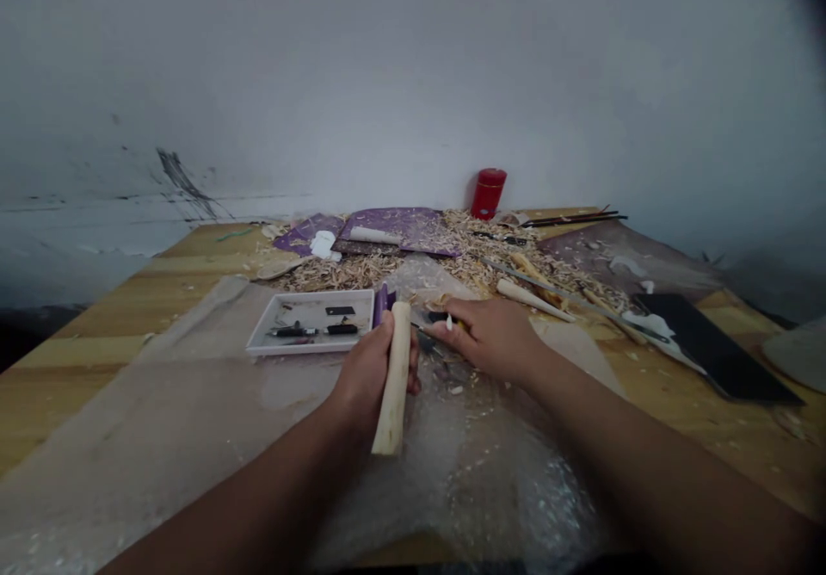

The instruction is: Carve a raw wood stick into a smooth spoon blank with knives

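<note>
My left hand (367,373) is closed round a pale, peeled wooden stick (394,379), held lengthwise with its near end pointing toward me above the bubble wrap (477,463). Just to the right, my right hand (491,336) rests low on the wrap with its fingers curled over a small dark-handled tool (437,318); the tool's tip is hidden. The two hands are a short gap apart. A white tray (261,340) with a few small black tools lies just left of my left hand.
Wood shavings (361,272) cover the back of the wooden table (83,334), with purple sheets (400,224), a red cylinder (488,193) by the wall, more peeled sticks (533,299), long thin tools (568,219) and a black slab (713,347) at right.
</note>
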The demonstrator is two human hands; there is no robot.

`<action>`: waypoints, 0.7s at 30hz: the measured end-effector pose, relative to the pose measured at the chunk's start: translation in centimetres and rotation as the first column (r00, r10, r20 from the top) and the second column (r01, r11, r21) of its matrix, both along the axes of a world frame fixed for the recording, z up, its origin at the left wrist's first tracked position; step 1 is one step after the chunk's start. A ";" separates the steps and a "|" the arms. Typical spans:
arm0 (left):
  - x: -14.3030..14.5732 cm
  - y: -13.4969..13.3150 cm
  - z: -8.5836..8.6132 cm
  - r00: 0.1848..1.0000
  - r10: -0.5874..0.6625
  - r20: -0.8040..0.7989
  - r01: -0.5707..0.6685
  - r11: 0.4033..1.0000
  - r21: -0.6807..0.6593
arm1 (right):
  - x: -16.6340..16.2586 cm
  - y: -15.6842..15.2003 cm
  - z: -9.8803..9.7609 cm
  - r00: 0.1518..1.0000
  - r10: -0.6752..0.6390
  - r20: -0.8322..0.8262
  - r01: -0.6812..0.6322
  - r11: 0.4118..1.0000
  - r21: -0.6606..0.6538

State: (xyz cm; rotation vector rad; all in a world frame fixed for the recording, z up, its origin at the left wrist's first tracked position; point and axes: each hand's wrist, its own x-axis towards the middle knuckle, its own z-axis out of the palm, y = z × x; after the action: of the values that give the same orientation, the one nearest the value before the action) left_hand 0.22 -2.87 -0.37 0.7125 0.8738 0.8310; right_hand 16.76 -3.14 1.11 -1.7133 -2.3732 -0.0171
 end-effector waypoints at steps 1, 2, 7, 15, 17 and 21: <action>-0.1 0.2 0.1 1.000 0.018 -0.003 -0.018 1.000 -0.017 | -0.4 -0.3 0.0 0.999 0.048 -0.005 -0.048 0.999 -0.007; -0.2 0.4 0.1 0.999 0.035 -0.007 -0.035 0.999 -0.031 | -0.7 -0.6 -0.1 0.996 0.090 -0.006 -0.090 0.996 -0.011; -0.5 0.9 0.3 0.998 0.066 0.001 -0.066 0.997 -0.038 | -1.9 -1.7 -0.2 0.975 0.220 0.017 -0.220 0.975 0.005; -0.9 1.3 -0.9 0.985 0.159 -0.068 -0.158 0.987 0.022 | -2.9 -2.3 -0.5 0.959 0.279 0.040 -0.281 0.959 0.029; -0.9 1.2 -0.9 0.979 0.179 -0.097 -0.178 0.984 0.021 | -2.9 -2.2 -0.5 0.963 0.263 0.048 -0.265 0.964 0.033; -0.4 0.2 -0.4 0.981 0.146 -0.129 -0.149 0.989 -0.017 | -2.1 -1.5 -0.3 0.984 0.164 0.064 -0.166 0.986 0.023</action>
State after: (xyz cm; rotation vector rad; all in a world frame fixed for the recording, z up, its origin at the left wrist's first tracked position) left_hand -0.16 -2.70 -0.82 0.6891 1.0603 0.9117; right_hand 14.66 -4.59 0.80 -1.5192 -2.5395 -0.0780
